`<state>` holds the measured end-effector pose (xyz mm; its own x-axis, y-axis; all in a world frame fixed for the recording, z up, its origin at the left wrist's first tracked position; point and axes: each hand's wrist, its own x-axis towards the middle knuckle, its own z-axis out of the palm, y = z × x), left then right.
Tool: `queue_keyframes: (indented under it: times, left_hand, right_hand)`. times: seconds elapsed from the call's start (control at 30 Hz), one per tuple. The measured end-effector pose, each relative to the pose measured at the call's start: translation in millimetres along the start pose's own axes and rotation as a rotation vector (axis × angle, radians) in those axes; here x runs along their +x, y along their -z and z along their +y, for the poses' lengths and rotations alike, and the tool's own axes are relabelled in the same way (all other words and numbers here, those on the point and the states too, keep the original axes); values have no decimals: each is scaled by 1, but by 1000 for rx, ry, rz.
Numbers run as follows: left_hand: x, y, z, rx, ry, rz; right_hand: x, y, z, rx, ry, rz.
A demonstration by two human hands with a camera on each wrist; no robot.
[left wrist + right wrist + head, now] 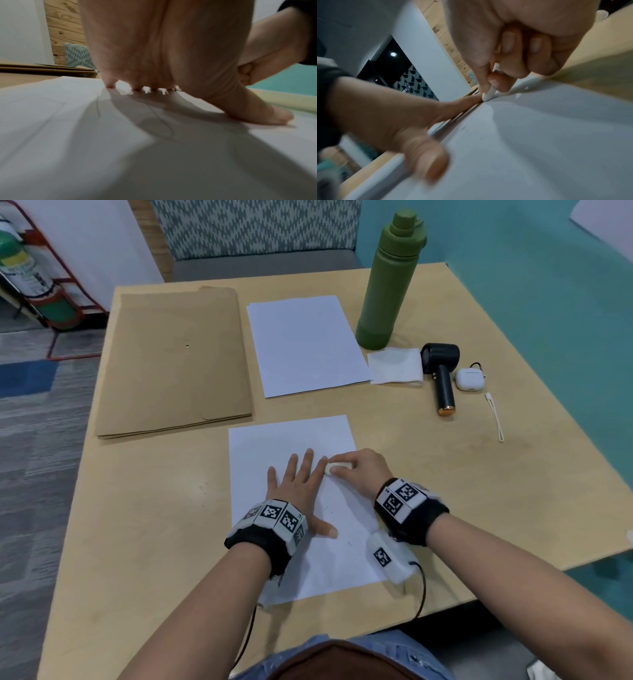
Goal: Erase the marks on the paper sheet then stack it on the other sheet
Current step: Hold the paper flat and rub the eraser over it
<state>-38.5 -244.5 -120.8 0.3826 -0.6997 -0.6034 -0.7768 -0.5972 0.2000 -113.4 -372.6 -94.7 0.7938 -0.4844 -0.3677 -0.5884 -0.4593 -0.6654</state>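
Note:
A white paper sheet (291, 440) lies near the table's front edge, with faint pencil marks (164, 121) on it. My left hand (296, 484) lies flat on the sheet, fingers spread and straight, pressing it down. My right hand (356, 467) pinches a white eraser (337, 467) and holds its end on the sheet right beside the left index finger. In the right wrist view the eraser (488, 93) tip touches the paper (539, 135). A second, blank sheet (305, 344) lies farther back on the table.
A brown envelope (171, 361) lies at the back left. A green bottle (390, 278), a folded tissue (395, 366), a small black fan (442, 371), a white earbud case (469, 378) and a white cord (495, 416) sit to the right.

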Motion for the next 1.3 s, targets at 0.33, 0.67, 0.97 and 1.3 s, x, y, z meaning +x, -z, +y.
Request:
queue_keyframes:
  times: [0.33, 0.67, 0.97, 1.3]
  left_hand:
    - [-5, 2, -1, -75, -12, 18]
    - [-59, 0, -66, -104, 115, 107]
    - [-77, -12, -73, -107, 189, 35]
    - [-78, -10, -72, -109, 186, 1]
  right_hand:
    - [-36, -1, 28, -16, 14, -308]
    - [-34, 9, 36, 759, -219, -103]
    - [-52, -28, 13, 969, -228, -715]
    - [0, -23, 11, 1289, -198, 175]
